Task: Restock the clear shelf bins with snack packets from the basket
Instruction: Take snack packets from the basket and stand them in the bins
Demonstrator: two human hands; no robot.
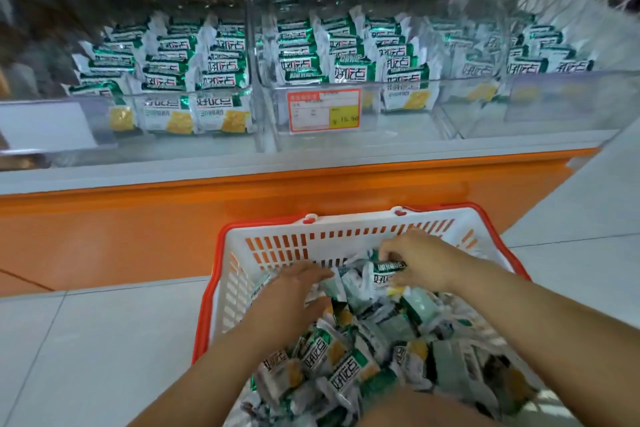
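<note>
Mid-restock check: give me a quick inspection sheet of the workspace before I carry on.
Surface: grey tiled floor; the basket stands on it in front of the orange shelf base.
Job's things: white, red-rimmed basket heaped with snack packets; clear shelf bins hold upright rows of the same packets.
Clutter: price tag on the middle bin's front.
Grippers: left hand rests with straight fingers on the heap; right hand grips one packet near the basket's far wall.
Cables: nothing seen.
Surroundings: neighbouring shelf stock is too blurred to identify.
</note>
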